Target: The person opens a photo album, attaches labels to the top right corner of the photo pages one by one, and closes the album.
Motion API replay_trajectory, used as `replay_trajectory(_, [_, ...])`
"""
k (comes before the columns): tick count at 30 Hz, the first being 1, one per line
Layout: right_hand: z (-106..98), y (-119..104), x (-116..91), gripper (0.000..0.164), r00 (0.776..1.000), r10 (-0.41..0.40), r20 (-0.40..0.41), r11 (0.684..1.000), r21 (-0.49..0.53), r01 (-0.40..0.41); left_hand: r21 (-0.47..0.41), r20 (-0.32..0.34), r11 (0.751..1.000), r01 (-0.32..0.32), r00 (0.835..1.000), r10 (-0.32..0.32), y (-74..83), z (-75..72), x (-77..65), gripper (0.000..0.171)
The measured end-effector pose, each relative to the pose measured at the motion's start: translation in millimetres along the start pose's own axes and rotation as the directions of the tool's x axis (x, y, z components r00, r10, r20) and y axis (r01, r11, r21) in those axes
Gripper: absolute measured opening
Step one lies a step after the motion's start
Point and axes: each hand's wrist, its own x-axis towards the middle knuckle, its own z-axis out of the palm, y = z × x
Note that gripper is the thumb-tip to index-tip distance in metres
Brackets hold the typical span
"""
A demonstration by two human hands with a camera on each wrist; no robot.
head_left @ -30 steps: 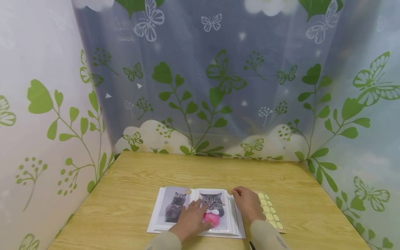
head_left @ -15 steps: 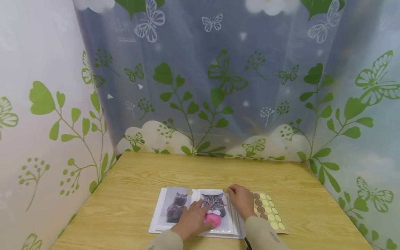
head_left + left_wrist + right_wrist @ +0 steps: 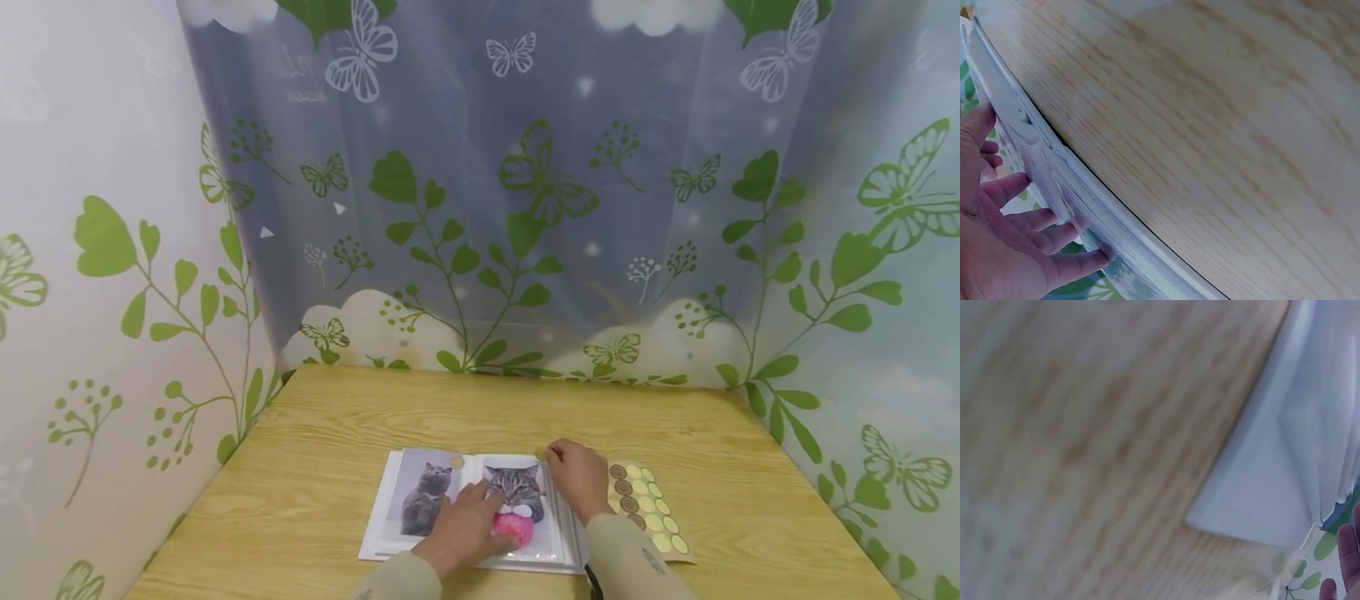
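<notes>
An open photo album (image 3: 381, 533) lies on the wooden table, with a grey cat photo (image 3: 427, 500) on its left page and a tabby cat photo (image 3: 517, 483) with a pink ball on its right. Spread over the middle of the album, my left hand (image 3: 467, 527) rests on the right page with fingers extended. At that page's upper right corner, my right hand (image 3: 579, 477) pinches a small round tan sticker (image 3: 540, 455), mostly covered by the fingertips. The left wrist view shows the album's page edges (image 3: 1141, 234) beside my fingers; in the right wrist view only fingertips show.
A sheet of round stickers (image 3: 651, 508), yellow and brown, lies right of the album, partly behind my right forearm. Another round tan sticker (image 3: 457, 462) sits at the left page's top corner. Patterned curtains (image 3: 465, 208) enclose the table (image 3: 360, 408) at back and sides.
My right hand has moved left from beside the album to the right page's top corner, uncovering brown circles on the sticker sheet. My left hand stays on the page.
</notes>
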Motion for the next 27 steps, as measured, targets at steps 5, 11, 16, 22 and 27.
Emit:
replay_trajectory(5, [3,-2,0,0.016,0.999,-0.033,-0.019,0.999,-0.008,0.033,0.004,-0.007,1.0,-0.005,1.0,0.005,-0.3,1.3,-0.1,0.071])
replay_trajectory(11, [8,0,1,0.015,0.998,-0.065,-0.013,0.996,-0.057,0.064,0.006,0.007,1.0,0.001,1.0,-0.001,0.1,1.6,0.7,0.072])
replay_trajectory(16, [9,-2,0,0.014,0.997,-0.082,0.006,0.992,-0.1,0.082,0.008,0.007,1.0,0.002,1.0,-0.002,-0.1,1.3,0.5,0.071])
replay_trajectory(22, [10,-6,-2,0.011,0.991,-0.13,0.024,0.982,-0.136,0.132,0.021,0.002,1.0,0.0,1.0,0.0,-1.3,2.1,0.9,0.071])
replay_trajectory(27, [13,-7,-4,0.008,0.976,-0.218,0.024,0.958,-0.184,0.219,0.037,0.004,0.999,0.003,1.0,-0.003,-1.7,2.3,1.2,0.071])
